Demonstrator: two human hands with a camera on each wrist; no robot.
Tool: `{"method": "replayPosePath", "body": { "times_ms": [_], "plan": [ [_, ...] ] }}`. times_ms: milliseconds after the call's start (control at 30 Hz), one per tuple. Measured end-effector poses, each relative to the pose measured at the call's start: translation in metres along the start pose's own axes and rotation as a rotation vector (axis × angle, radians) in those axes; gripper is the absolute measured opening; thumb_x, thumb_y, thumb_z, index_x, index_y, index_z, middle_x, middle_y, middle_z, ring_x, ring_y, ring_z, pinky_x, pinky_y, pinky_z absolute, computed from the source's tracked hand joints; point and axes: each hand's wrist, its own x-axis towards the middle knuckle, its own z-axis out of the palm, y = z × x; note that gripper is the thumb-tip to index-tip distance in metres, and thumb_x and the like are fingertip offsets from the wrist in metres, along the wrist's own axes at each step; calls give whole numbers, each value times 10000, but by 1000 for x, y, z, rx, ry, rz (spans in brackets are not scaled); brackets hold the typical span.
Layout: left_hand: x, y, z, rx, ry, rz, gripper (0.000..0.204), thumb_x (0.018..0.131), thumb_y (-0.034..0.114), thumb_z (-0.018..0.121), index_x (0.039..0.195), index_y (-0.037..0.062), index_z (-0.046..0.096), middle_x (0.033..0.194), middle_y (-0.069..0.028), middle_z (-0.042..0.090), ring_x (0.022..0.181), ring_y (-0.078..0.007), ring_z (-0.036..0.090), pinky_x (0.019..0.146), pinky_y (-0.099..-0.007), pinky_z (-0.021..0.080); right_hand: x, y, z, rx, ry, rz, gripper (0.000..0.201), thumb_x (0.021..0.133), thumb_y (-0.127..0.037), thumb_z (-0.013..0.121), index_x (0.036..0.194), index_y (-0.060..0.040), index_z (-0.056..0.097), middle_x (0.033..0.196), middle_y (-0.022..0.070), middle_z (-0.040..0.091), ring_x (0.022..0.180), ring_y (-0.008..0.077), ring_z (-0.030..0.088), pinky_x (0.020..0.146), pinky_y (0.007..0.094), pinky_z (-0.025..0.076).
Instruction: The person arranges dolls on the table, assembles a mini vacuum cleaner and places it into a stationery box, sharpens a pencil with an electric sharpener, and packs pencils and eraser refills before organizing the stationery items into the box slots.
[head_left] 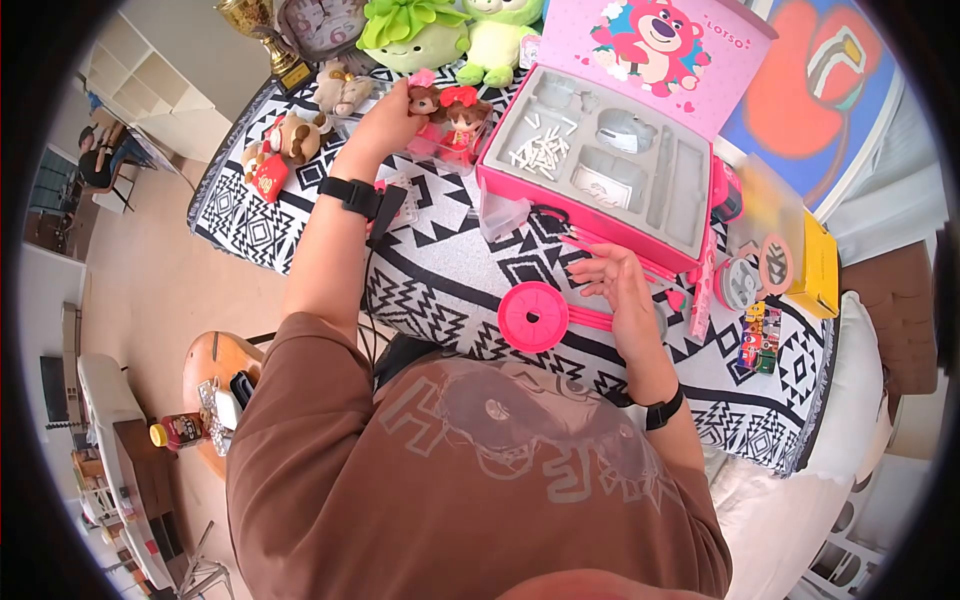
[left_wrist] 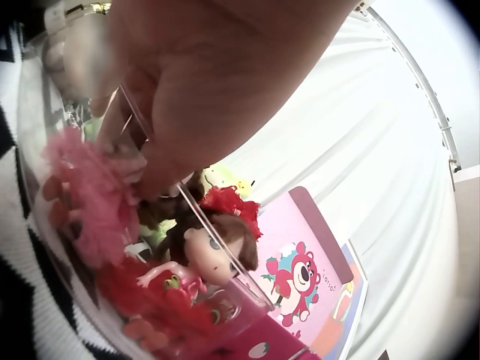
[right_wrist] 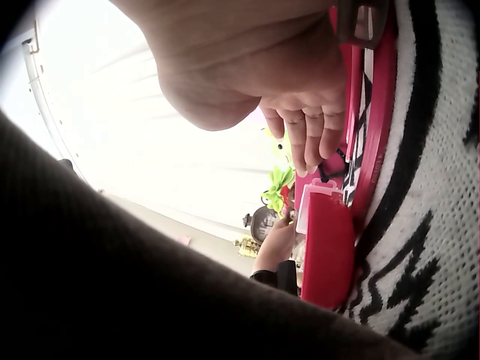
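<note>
Though outside the left wrist view, right hand [head_left: 622, 290] loosely outstretched (left hand [head_left: 385, 127] pinching the pink-dressed doll [head_left: 427, 108]).

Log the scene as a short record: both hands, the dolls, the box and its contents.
Left hand: at the doll in pink; grip unclear
Right hand: fingers relaxed, holding nothing
Doll in red: beside the doll in pink, clear container
Pink box: lid raised
Grey tray: inside pink box
White pieces: loose in grey tray
</note>
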Motion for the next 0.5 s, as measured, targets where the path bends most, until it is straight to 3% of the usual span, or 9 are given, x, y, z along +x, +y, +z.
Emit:
{"method": "replayPosePath", "body": {
  "times_ms": [200, 267, 367, 500],
  "plan": [
    [-3, 15, -2, 123, -43, -21, 587, 781, 248, 689, 1245, -45, 482, 1118, -268, 633, 1042, -397, 618, 873, -420, 501, 0, 0, 0, -6, 4, -5, 478, 1061, -416, 233, 1239, -27, 446, 1086, 149, 643, 963, 177, 594, 843, 314, 454],
    [-3, 19, -3, 108, -64, -54, 589, 773, 263, 692, 1233, -43, 488, 1118, -267, 633, 1038, -394, 621, 866, -424, 503, 0, 1, 0, 9, 3, -21, 484, 1055, -419, 287, 1249, -9, 455, 1078, 140, 646, 968, 176, 600, 835, 309, 470],
    [6, 7, 6, 177, -54, -49, 595, 767, 277, 695, 1222, -45, 487, 1105, -264, 640, 1031, -397, 624, 866, -426, 504, -1, 1, 0, 0, 3, -24, 478, 1057, -411, 286, 1253, -8, 454, 1082, 141, 646, 966, 178, 600, 837, 310, 469],
    [6, 4, 8, 199, -43, -76, 785, 788, 312, 691, 1404, -42, 356, 1088, -270, 648, 1037, -391, 631, 874, -419, 504, -1, -1, 1, -5, -3, -27, 474, 1058, -405, 286, 1259, -9, 452, 1085, 143, 646, 963, 181, 599, 839, 313, 469]
  ]
}}
